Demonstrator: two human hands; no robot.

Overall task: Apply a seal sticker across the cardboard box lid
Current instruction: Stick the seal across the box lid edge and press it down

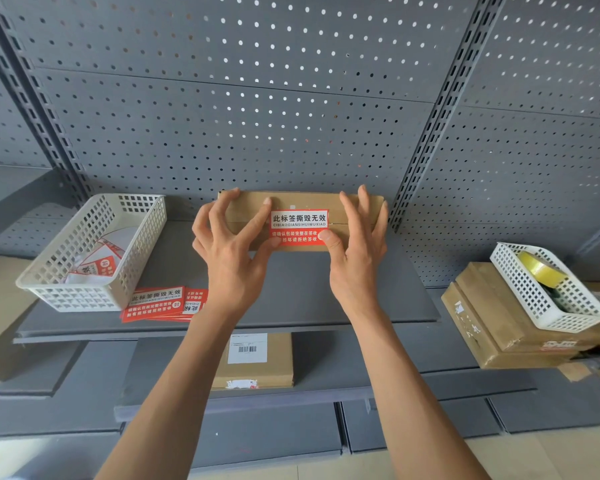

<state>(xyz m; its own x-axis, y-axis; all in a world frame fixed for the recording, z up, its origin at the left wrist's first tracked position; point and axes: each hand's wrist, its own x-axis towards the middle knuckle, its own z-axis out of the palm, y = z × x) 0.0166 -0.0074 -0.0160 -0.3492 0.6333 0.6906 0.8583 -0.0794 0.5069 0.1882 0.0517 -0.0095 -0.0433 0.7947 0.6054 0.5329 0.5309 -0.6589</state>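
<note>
A flat cardboard box (pixel 302 200) lies at the back of a grey shelf (pixel 298 292), against the pegboard. A red and white seal sticker (pixel 298 225) lies across the seam of its lid. My left hand (pixel 231 244) rests on the box's left part with fingers spread, its thumb on the sticker's lower left corner. My right hand (pixel 355 244) spans the right part, fingers spread, with its thumb pressing the sticker's lower right edge. Neither hand grips anything.
A white basket (pixel 94 251) with peeled backing papers sits at the left, with a stack of spare red stickers (pixel 163 303) beside it. Another white basket (pixel 548 289) with a tape roll rests on cardboard boxes (pixel 492 320) at the right. A labelled box (pixel 253 362) lies on the lower shelf.
</note>
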